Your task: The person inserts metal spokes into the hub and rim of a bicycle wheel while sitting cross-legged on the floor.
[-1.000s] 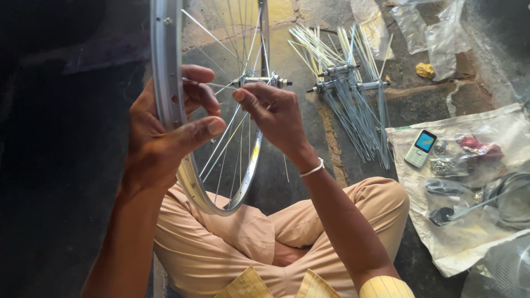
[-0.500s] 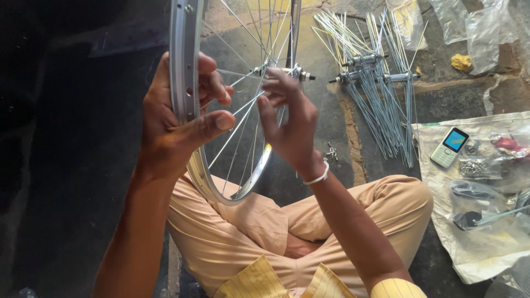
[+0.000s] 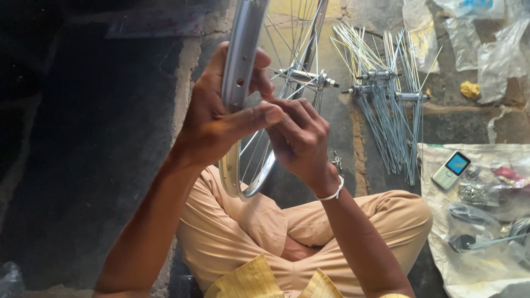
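I sit cross-legged with a silver bicycle wheel rim (image 3: pixel 243 49) standing upright over my lap. My left hand (image 3: pixel 218 118) grips the rim from the left, thumb stretched across to the right. My right hand (image 3: pixel 301 138), with a white band at the wrist, sits inside the wheel with its fingers pinched around a thin spoke near the rim. The hub (image 3: pixel 301 77) with its spokes shows just above my right hand.
Hubs with bundles of loose spokes (image 3: pixel 383 116) lie on the ground to the right. A plastic sheet (image 3: pixel 475 259) at right carries a small mobile phone (image 3: pixel 451 169), metal parts and tools. Crumpled plastic bags (image 3: pixel 486 38) lie at top right. Dark ground fills the left.
My right hand has moved down from the hub toward the rim, closing against my left thumb. The wheel has shifted rightward in view.
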